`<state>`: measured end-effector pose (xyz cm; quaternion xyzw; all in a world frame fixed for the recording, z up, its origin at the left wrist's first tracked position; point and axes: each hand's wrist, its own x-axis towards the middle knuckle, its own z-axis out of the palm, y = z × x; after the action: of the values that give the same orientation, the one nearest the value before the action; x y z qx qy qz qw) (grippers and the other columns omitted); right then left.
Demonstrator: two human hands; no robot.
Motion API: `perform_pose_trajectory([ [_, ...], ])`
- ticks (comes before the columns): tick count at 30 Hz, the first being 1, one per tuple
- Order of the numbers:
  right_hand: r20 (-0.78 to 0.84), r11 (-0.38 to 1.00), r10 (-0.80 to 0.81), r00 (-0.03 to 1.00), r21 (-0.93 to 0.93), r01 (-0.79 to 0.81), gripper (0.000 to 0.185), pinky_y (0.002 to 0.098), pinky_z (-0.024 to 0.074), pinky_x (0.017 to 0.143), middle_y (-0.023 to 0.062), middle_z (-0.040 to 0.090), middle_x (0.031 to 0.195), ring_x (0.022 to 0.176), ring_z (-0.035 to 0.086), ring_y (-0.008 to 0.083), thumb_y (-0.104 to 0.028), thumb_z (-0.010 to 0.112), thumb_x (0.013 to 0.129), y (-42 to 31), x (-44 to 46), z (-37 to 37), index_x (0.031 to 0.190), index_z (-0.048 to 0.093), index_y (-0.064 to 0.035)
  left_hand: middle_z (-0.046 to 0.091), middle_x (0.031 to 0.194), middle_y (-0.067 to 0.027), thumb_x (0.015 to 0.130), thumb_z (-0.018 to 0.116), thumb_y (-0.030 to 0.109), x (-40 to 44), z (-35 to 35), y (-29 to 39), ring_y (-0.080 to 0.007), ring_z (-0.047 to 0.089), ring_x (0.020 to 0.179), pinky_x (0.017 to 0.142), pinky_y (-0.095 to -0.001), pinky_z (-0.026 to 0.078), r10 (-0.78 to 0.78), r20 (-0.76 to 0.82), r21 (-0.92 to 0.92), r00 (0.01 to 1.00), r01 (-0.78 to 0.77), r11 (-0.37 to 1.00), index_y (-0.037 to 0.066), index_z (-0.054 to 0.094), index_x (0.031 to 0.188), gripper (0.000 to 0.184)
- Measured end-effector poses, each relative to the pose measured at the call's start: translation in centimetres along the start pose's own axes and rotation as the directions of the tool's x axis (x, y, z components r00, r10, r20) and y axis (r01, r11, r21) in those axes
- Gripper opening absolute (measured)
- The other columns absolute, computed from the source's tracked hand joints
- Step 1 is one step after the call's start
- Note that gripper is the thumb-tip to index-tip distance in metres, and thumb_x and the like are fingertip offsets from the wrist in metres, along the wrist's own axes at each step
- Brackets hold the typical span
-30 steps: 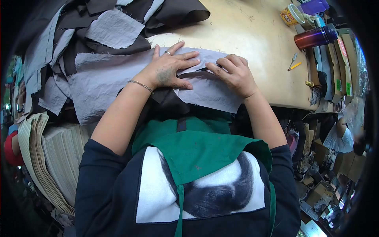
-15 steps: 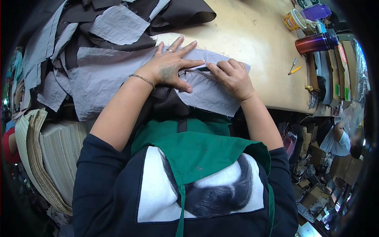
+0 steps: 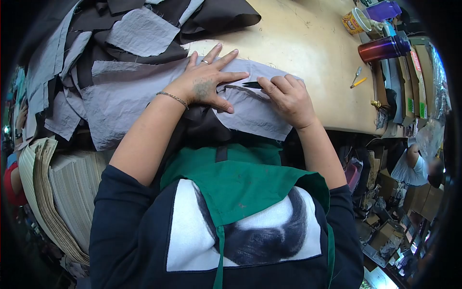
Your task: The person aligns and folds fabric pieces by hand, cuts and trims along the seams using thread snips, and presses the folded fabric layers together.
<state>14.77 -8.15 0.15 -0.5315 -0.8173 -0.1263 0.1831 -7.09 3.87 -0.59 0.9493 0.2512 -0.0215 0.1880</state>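
Observation:
My left hand [image 3: 204, 83] lies flat with fingers spread on a grey fabric piece [image 3: 252, 111], pressing it to the table. In my right hand [image 3: 291, 102] is a slim black pointed tool [image 3: 251, 85], its tip directed left toward my left index finger. Most of the tool is hidden in the fist, so its exact kind does not show. Just below the tip, a dark line like a slit or fold edge runs across the fabric. Darker cloth [image 3: 199, 123] shows beneath my left wrist.
Grey and dark brown cloth pieces [image 3: 144, 31] are heaped at the left of the table [image 3: 308, 45]. Toward the right edge are a yellow cup [image 3: 353, 22], a metallic tumbler [image 3: 380, 49], a yellow pencil-like item [image 3: 359, 83] and cardboard. A paper stack [image 3: 77, 188] stands at lower left.
My right hand has drawn a little to the right, away from my left fingers, and more of the black tool shows. My left hand stays in place on the fabric.

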Motion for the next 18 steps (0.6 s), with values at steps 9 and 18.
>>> perform_pose_trajectory([
  [9, 0.03, 0.999, -0.039, 0.999, -0.028, 0.04, 0.034, 0.0303, 0.0428, 0.061, -0.0042, 0.055, 0.083, 0.075, 0.055, 0.0148, -0.02, 0.061, 0.076, 0.35, 0.23, 0.16, 0.11, 0.062, -0.0196, 0.018, 0.157, -0.0031, 0.046, 0.079, 0.06, -0.03, 0.1, -0.12, -0.0367, 0.007, 0.144, 0.106, -0.0698, 0.01, 0.005, -0.01, -0.016, 1.0, -0.005, 1.0, 0.043, 0.048, 0.135, 0.096],
  [18, 0.058, 0.998, -0.051, 0.997, -0.024, 0.052, 0.034, 0.0307, 0.0437, 0.063, -0.0044, 0.054, 0.083, 0.076, 0.055, 0.0152, -0.021, 0.06, 0.075, 0.61, 0.28, -0.07, 0.109, 0.062, -0.0205, 0.018, 0.157, -0.0023, 0.045, 0.078, 0.063, -0.08, 0.2, -0.16, -0.0363, 0.007, 0.144, 0.106, -0.0701, 0.01, 0.003, -0.018, -0.023, 1.0, -0.003, 1.0, 0.043, 0.048, 0.134, 0.096],
])
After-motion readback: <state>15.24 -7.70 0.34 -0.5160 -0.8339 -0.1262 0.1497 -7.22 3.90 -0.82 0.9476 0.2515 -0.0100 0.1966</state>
